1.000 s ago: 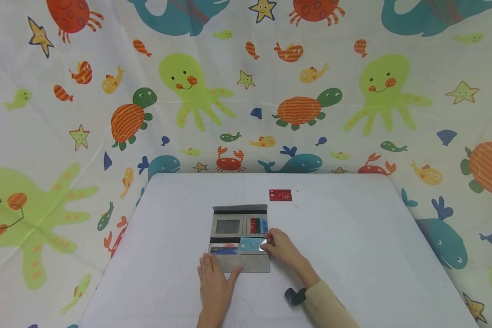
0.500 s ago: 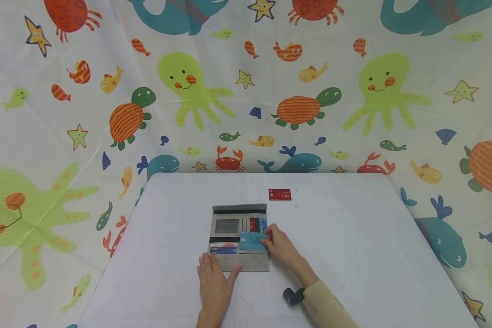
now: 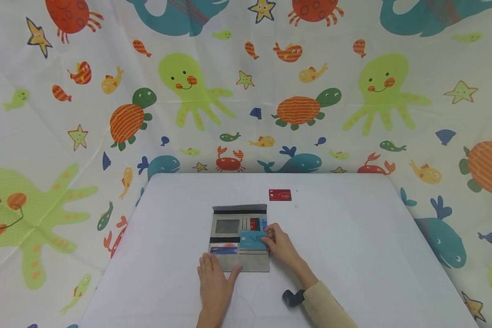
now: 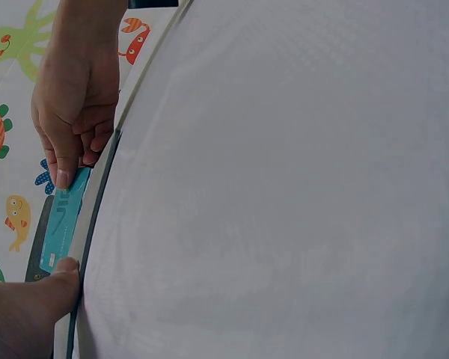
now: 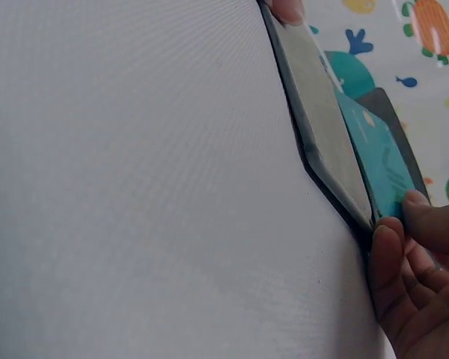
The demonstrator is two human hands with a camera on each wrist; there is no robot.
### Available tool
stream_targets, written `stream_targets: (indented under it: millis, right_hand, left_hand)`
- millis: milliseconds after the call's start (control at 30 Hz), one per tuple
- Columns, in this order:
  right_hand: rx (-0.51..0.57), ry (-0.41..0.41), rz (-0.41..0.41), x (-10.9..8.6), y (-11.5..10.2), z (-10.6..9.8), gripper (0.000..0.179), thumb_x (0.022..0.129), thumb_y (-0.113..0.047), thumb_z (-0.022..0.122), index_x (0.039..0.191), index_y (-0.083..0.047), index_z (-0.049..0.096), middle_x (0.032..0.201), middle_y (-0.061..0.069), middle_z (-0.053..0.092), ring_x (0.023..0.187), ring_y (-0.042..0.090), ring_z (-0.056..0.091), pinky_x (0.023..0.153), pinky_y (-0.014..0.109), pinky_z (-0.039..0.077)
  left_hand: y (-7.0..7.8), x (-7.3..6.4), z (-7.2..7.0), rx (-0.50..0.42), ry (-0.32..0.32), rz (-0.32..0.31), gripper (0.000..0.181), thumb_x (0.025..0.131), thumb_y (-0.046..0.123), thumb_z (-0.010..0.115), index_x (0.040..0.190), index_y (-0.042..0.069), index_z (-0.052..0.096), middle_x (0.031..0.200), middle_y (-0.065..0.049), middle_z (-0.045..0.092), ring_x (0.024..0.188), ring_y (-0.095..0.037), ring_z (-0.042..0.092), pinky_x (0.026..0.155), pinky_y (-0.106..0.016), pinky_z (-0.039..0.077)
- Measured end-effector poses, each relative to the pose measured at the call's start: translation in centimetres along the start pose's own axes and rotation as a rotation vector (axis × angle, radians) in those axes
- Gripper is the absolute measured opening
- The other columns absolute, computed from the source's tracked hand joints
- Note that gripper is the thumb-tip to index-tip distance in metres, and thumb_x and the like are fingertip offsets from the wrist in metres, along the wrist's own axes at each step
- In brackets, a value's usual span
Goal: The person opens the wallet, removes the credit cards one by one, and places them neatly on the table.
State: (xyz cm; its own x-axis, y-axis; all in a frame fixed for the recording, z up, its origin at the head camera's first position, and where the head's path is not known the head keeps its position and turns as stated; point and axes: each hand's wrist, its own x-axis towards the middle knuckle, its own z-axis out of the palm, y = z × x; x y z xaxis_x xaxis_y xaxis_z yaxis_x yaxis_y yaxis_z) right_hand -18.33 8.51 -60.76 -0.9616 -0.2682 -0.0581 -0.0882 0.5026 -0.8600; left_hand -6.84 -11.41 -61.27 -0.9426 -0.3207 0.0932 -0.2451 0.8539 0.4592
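Observation:
A grey wallet [image 3: 242, 263] lies unfolded on the white table. Along its right side, my right hand [image 3: 284, 248] pinches the right end of a teal card [image 3: 251, 240] marked VIP between thumb and fingers. In the right wrist view the thumb presses on the teal card [image 5: 376, 153]. My left hand [image 3: 215, 283] lies with straight fingers on the wallet's lower left edge, thumb spread along its near side. Left of the teal card, a blue and white card [image 3: 223, 248] sits in a slot. More cards [image 3: 255, 224] stand in the upper slots.
A red VIP card [image 3: 280, 195] lies on the white table [image 3: 344, 237] behind the wallet. A black device [image 3: 293, 298] sits at my right wrist. A cloth printed with sea animals [image 3: 246, 91] hangs behind the table.
The teal card, pinched in my right hand, has shifted slightly away from me, up across the wallet. More of the slot edges below it show. My left hand has stayed in place.

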Motion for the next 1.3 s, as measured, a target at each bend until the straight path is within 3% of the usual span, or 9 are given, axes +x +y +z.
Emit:
stream_targets:
  millis: [233,433,633,867,1300]
  right_hand:
    - [0.062,0.038,0.051,-0.2,0.1,0.1,0.034,0.096,-0.02,0.069,0.125,-0.006,0.058,0.086,0.003,0.066,0.065,0.01,0.059,0.061,0.018,0.053]
    - [0.106,0.072,0.123,-0.3,0.0,0.1,0.024,0.095,-0.023,0.069,0.111,-0.005,0.064,0.081,0.003,0.066,0.065,0.012,0.06,0.062,0.02,0.054]
    - [0.09,0.116,0.116,-0.4,0.1,-0.2,0.024,0.1,-0.023,0.062,0.116,-0.006,0.062,0.091,0.005,0.068,0.07,0.012,0.06,0.062,0.02,0.052]
    - [0.116,0.16,0.14,-0.5,0.7,-1.0,0.03,0.104,-0.027,0.055,0.124,-0.005,0.058,0.08,0.003,0.064,0.067,0.013,0.059,0.061,0.02,0.05]
    - [0.153,0.222,0.224,-0.2,1.3,-2.3,0.033,0.103,-0.037,0.055,0.114,-0.006,0.06,0.074,0.004,0.062,0.06,0.016,0.057,0.055,0.022,0.048]
  left_hand:
    - [0.0,0.0,-0.1,0.001,0.005,-0.002,0.104,0.081,0.057,0.075,0.139,-0.021,0.041,0.15,-0.042,0.035,0.143,-0.054,0.033,0.116,-0.065,0.029]
    - [0.0,0.0,-0.1,-0.014,-0.011,-0.012,0.105,0.081,0.058,0.074,0.14,-0.021,0.04,0.151,-0.042,0.033,0.144,-0.054,0.031,0.117,-0.065,0.028]
    - [-0.2,0.0,0.0,-0.018,0.003,-0.002,0.104,0.081,0.058,0.074,0.139,-0.022,0.04,0.15,-0.043,0.034,0.143,-0.055,0.032,0.116,-0.065,0.029]
    - [-0.2,0.1,0.1,-0.01,0.011,-0.001,0.104,0.081,0.057,0.075,0.139,-0.022,0.041,0.149,-0.043,0.035,0.143,-0.055,0.033,0.116,-0.065,0.029]
    - [-0.2,0.0,0.0,-0.011,0.005,-0.01,0.105,0.081,0.059,0.074,0.14,-0.021,0.04,0.15,-0.042,0.034,0.144,-0.054,0.032,0.117,-0.064,0.028]
